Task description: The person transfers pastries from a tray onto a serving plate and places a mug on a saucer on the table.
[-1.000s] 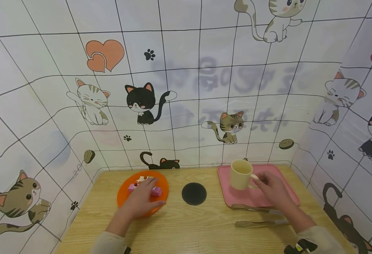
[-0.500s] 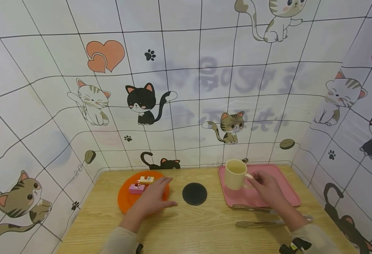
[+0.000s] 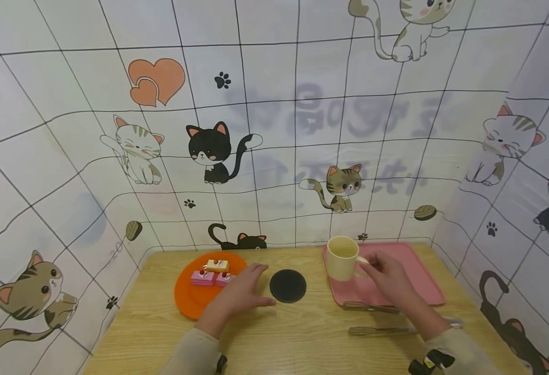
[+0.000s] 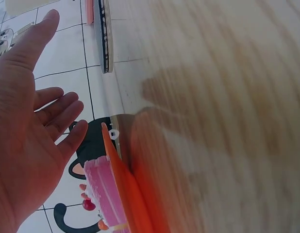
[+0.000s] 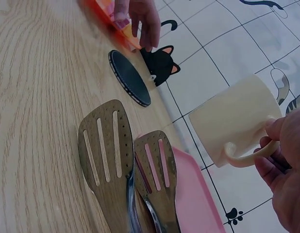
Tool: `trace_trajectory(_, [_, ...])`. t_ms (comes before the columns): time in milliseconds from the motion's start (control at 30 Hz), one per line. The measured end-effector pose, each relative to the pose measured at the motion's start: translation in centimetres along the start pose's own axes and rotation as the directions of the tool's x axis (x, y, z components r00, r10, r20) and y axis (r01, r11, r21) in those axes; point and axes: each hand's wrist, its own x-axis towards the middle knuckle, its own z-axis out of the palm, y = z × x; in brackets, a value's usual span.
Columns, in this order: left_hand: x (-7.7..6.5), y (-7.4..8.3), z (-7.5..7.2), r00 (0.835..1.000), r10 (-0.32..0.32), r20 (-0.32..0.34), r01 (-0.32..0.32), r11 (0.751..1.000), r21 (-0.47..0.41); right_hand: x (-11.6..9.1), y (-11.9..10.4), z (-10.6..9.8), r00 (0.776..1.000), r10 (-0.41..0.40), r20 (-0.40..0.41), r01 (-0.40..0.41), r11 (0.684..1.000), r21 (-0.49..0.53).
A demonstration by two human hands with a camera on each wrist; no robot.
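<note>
My right hand (image 3: 389, 276) pinches the handle of a cream mug (image 3: 342, 259) above the left side of a pink tray (image 3: 408, 263). In the right wrist view the mug (image 5: 235, 119) hangs in the air, clear of the tray. My left hand (image 3: 238, 296) hovers with fingers extended and nothing in it, between an orange plate (image 3: 187, 299) and a round black coaster (image 3: 287, 286). On the plate sit toy cake slices: a pink one (image 3: 202, 278), a yellow-topped one (image 3: 217, 265) and a second pink one (image 3: 224, 279), partly close behind my left hand.
Two slotted turners lie below my right forearm: one turner (image 3: 368, 307) at the tray's front edge, another turner (image 3: 373, 330) on the wooden table (image 3: 293, 344). A cat-print sheet (image 3: 274, 156) stands as a wall behind the table and along both sides.
The mug has moved left in my right hand, toward the coaster. My left hand has moved right, off the cakes, uncovering them. The plate, coaster and turners have stayed put.
</note>
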Motion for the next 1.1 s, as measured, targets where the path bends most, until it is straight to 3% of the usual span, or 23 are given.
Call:
trace_trajectory(567, [2.3,0.7,1.4,0.998,-0.031,0.061,0.032,0.999,-0.020,0.1,-1.2,1.5,0.999,-0.029,0.039,0.027,0.998,0.062])
trace_trajectory(1100, [3.6,0.5,2.5,0.996,0.016,0.083,-0.013,0.999,-0.031,0.0,-2.3,2.8,0.996,-0.023,0.084,0.013,0.993,0.121])
